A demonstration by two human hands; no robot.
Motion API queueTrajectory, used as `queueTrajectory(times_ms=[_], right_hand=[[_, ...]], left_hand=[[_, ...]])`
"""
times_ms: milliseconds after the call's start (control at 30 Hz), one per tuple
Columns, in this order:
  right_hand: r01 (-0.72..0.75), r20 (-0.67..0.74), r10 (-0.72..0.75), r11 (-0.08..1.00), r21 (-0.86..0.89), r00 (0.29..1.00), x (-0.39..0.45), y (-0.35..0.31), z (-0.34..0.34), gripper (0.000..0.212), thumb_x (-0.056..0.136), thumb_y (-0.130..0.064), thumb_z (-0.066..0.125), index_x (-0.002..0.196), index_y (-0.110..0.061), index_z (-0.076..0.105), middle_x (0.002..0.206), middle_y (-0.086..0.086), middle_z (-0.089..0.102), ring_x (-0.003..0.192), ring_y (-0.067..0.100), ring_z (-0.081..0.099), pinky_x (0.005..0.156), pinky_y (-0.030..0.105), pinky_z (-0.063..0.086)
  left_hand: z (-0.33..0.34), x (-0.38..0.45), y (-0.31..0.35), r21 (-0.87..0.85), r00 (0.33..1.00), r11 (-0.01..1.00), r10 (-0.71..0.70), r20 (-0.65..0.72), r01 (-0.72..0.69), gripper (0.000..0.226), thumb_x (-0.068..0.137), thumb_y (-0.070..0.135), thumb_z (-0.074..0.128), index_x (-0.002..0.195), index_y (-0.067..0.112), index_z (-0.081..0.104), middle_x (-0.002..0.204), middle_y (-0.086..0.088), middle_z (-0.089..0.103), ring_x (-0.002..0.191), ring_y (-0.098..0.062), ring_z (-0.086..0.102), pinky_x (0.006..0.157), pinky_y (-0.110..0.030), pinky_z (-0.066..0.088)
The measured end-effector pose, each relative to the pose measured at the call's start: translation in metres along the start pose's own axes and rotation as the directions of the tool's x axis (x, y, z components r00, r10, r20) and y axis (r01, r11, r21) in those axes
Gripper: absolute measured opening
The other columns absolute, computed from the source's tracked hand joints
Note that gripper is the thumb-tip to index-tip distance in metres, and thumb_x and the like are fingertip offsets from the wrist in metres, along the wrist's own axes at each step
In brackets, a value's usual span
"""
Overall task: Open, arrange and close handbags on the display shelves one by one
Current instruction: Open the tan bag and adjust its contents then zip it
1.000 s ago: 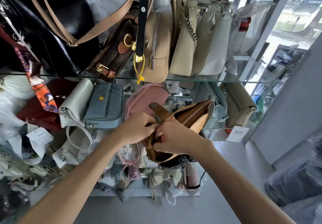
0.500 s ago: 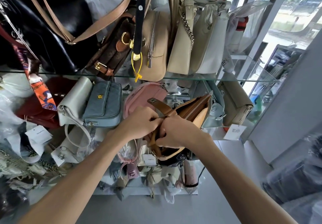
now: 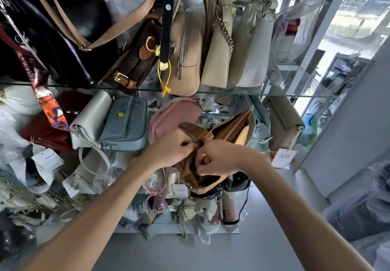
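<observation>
Working the tan bag's (image 3: 230, 131) opening.
My left hand (image 3: 168, 150) grips its strap end for steadiness; right hand (image 3: 219, 158), at 3 o'clock, pinches the edge.

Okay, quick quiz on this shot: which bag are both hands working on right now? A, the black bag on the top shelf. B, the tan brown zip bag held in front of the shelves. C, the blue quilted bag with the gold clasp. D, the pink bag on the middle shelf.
B: the left hand and right hand both grip the near end of the tan brown zip bag, held in front of the shelves.
</observation>
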State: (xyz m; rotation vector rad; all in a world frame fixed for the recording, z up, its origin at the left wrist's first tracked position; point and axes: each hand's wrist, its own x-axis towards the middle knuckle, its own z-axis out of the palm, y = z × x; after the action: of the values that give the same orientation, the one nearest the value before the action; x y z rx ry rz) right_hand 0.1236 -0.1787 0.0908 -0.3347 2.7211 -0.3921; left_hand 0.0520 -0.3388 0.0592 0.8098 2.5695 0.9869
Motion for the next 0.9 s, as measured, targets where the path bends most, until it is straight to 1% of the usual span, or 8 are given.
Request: queueTrajectory(times_ms=[200, 333, 400, 533, 667, 767, 833, 900], right_hand=[[-0.111, -0.004, 0.112, 0.981, -0.159, 0.994, 0.005, -0.009, 0.004, 0.035, 0.098, -0.042, 0.051, 0.076, -0.017, 0.062, 0.089, 0.003, 0.059, 0.095, 0.026, 0.058, 0.084, 0.038, 0.053], [-0.158, -0.047, 0.152, 0.972, -0.175, 0.987, 0.008, -0.009, 0.003, 0.038, 0.095, -0.049, 0.051, 0.088, -0.018, 0.072, 0.093, 0.001, 0.064, 0.094, 0.023, 0.06, 0.079, 0.037, 0.053], [-0.131, -0.038, 0.127, 0.983, -0.126, 0.991, 0.008, -0.006, 0.003, 0.037, 0.094, -0.045, 0.056, 0.087, -0.013, 0.072, 0.084, 0.001, 0.064, 0.087, 0.023, 0.06, 0.081, 0.038, 0.055], [-0.029, -0.103, 0.031, 0.999, 0.014, 0.994, 0.003, 0.002, 0.0, 0.016, 0.095, -0.028, 0.07, 0.093, -0.017, 0.081, 0.083, -0.003, 0.073, 0.082, 0.012, 0.064, 0.078, 0.022, 0.05], [0.016, -0.245, 0.052, 0.963, 0.269, 0.968, -0.001, 0.009, 0.004, 0.007, 0.09, -0.024, 0.078, 0.09, -0.025, 0.071, 0.069, -0.005, 0.076, 0.055, -0.006, 0.065, 0.076, 0.009, 0.051], [0.01, -0.298, 0.078, 0.959, 0.284, 0.951, 0.0, 0.014, 0.01, 0.014, 0.088, -0.023, 0.08, 0.094, -0.025, 0.067, 0.069, -0.005, 0.076, 0.055, -0.008, 0.063, 0.079, 0.013, 0.051], [-0.036, -0.429, 0.128, 0.976, 0.217, 0.894, -0.002, 0.029, 0.004, 0.017, 0.087, -0.017, 0.078, 0.093, -0.027, 0.066, 0.077, -0.011, 0.073, 0.065, -0.005, 0.065, 0.084, 0.024, 0.056], [-0.086, -0.672, 0.214, 0.972, 0.218, 0.709, -0.006, 0.056, -0.013, 0.023, 0.085, -0.005, 0.074, 0.087, -0.027, 0.067, 0.08, -0.012, 0.069, 0.074, 0.007, 0.067, 0.077, 0.025, 0.057]], left_hand=[[0.001, -0.002, 0.005, -0.015, 1.0, 1.0, -0.006, 0.007, 0.007, 0.044, 0.101, 0.032, 0.058, 0.079, -0.006, 0.066, 0.071, -0.024, 0.069, 0.067, -0.04, 0.068, 0.063, -0.055, 0.056], [0.001, -0.003, 0.008, -0.007, 1.0, 1.0, -0.004, -0.014, 0.003, 0.042, 0.102, 0.028, 0.057, 0.077, -0.004, 0.068, 0.069, -0.021, 0.071, 0.063, -0.034, 0.07, 0.061, -0.05, 0.056], [0.002, -0.002, 0.007, 0.02, 1.0, 1.0, -0.001, -0.015, 0.001, 0.042, 0.102, 0.028, 0.056, 0.076, -0.004, 0.067, 0.066, -0.019, 0.069, 0.058, -0.029, 0.068, 0.056, -0.045, 0.055], [0.003, -0.003, 0.004, 0.101, 0.998, 0.994, 0.035, -0.047, -0.03, 0.048, 0.103, 0.027, 0.057, 0.061, 0.004, 0.055, 0.045, 0.005, 0.044, 0.039, -0.008, 0.041, 0.039, -0.017, 0.029], [0.002, 0.0, -0.002, 0.194, 0.994, 0.978, 0.093, -0.057, -0.081, 0.046, 0.102, 0.03, 0.057, 0.06, 0.012, 0.054, 0.049, 0.006, 0.044, 0.043, -0.009, 0.039, 0.043, -0.02, 0.027], [0.002, -0.002, -0.006, 0.311, 0.987, 0.943, 0.148, -0.059, -0.123, 0.045, 0.102, 0.034, 0.057, 0.059, 0.025, 0.05, 0.052, 0.005, 0.047, 0.047, -0.008, 0.043, 0.047, -0.026, 0.025], [0.001, -0.009, -0.008, 0.401, 0.982, 0.902, 0.188, -0.034, -0.159, 0.047, 0.103, 0.037, 0.058, 0.059, 0.028, 0.045, 0.052, 0.006, 0.047, 0.047, -0.008, 0.044, 0.047, -0.027, 0.026], [-0.001, -0.015, -0.015, 0.467, 0.981, 0.868, 0.194, -0.004, -0.17, 0.046, 0.103, 0.036, 0.059, 0.06, 0.029, 0.043, 0.054, 0.006, 0.049, 0.047, -0.01, 0.048, 0.048, -0.026, 0.029]])
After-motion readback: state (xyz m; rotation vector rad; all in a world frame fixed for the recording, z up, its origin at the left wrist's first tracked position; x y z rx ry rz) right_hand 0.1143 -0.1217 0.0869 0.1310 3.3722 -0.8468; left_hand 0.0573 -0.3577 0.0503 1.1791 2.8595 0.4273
